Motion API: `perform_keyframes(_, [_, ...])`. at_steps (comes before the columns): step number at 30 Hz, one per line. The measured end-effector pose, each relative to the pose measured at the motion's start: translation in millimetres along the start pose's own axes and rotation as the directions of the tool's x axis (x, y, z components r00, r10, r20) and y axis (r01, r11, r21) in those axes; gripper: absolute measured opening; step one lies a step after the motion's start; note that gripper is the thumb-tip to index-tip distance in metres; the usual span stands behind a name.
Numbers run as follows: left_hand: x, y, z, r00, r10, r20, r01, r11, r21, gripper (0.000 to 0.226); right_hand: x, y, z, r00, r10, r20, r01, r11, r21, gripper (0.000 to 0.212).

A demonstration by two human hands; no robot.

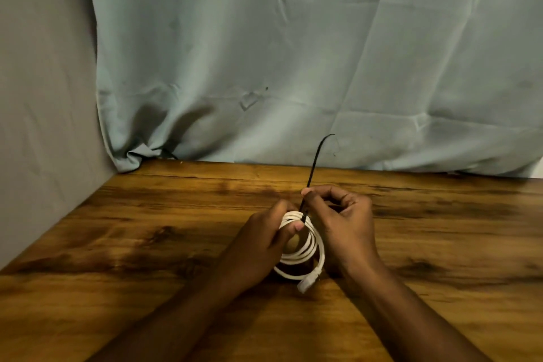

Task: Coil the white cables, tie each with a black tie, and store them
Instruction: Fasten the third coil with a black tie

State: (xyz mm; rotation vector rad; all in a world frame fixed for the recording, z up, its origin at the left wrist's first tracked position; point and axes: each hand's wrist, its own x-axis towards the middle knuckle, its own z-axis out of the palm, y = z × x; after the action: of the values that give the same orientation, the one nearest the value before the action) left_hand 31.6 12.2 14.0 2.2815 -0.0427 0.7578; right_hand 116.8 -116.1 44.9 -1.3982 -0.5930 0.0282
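Note:
A white cable (312, 247) wound into a coil stands on edge just above the wooden table (147, 244), between my two hands. My left hand (258, 247) grips the coil's top left, thumb pressed on its strands. A thin black tie (313, 167) circles the top of the coil, and its free tail rises toward the curtain and curls at the tip. My right hand (342, 223) pinches the tie just above the coil. One white plug (307, 282) of the cable hangs at the coil's bottom.
A pale green curtain (293, 53) hangs behind the table's far edge. A grey wall (44, 97) bounds the left side. Bare wood lies to the left, right and front of my hands.

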Motion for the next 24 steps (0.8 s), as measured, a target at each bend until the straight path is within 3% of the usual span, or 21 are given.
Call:
perform_keyframes(6, [-2.3, -6.5, 4.6, 0.997, -0.037, -0.068, 0.039, 0.999, 0.037, 0.014, 1.1, 5.1, -0.9, 0.981, -0.182, -0.073, 0.175, 0.980, -0.098, 0.013])
perform_keyframes(9, [-1.8, -8.5, 4.8, 0.993, -0.075, -0.088, 0.075, 0.997, -0.010, 0.017, -0.5, 6.0, 1.1, 0.953, -0.302, -0.012, 0.294, 0.936, -0.193, 0.017])
perform_keyframes(13, [1.5, -14.1, 2.0, 0.973, -0.184, -0.136, 0.159, 0.971, -0.176, 0.014, -4.1, 12.5, 5.1, 0.908, -0.408, 0.093, 0.418, 0.885, -0.204, 0.005])
perform_keyframes(16, [3.1, -17.1, -1.5, 0.946, -0.294, -0.135, 0.225, 0.898, -0.378, 0.005, -8.1, 17.8, 8.3, 0.929, -0.333, 0.158, 0.358, 0.919, -0.167, 0.005])
perform_keyframes(21, [9.2, -20.5, -4.0, 0.889, -0.457, -0.008, 0.364, 0.719, -0.591, 0.021, -5.5, 22.6, 7.8, 0.969, -0.158, 0.189, 0.200, 0.952, -0.233, 0.017])
perform_keyframes(24, [12.4, -18.6, -6.2, 0.873, -0.488, -0.001, 0.326, 0.584, -0.743, 0.031, -5.4, 20.2, 8.3, 0.967, -0.146, 0.211, 0.204, 0.936, -0.288, 0.028])
